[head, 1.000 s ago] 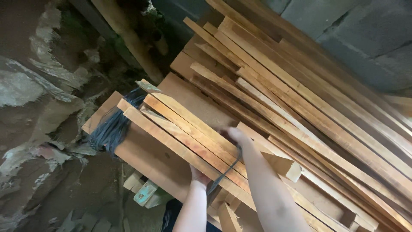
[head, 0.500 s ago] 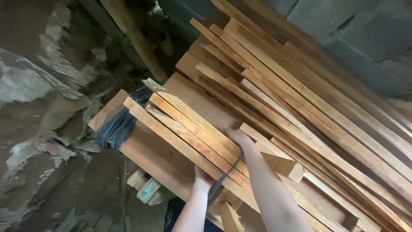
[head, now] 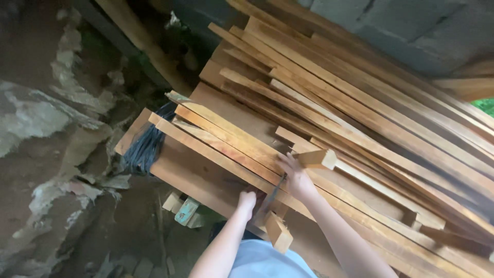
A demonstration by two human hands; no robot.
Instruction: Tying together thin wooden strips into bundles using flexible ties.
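The left hand [head: 247,200] gripped the near edge of the wooden slats [head: 216,139] with curled fingers, while the right hand [head: 295,176] lay spread on top, a short wood block [head: 317,158] just beyond its fingertips.

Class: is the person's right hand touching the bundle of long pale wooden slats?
Touching. The head view shows the right hand pressed flat on the bundle of long pale wooden slats.

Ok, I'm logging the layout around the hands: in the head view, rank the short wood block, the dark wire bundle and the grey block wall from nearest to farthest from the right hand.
1. Short wood block: touching the right hand, just above it.
2. Dark wire bundle: far left, at the boards' ends.
3. Grey block wall: top right, behind the stacked slats.
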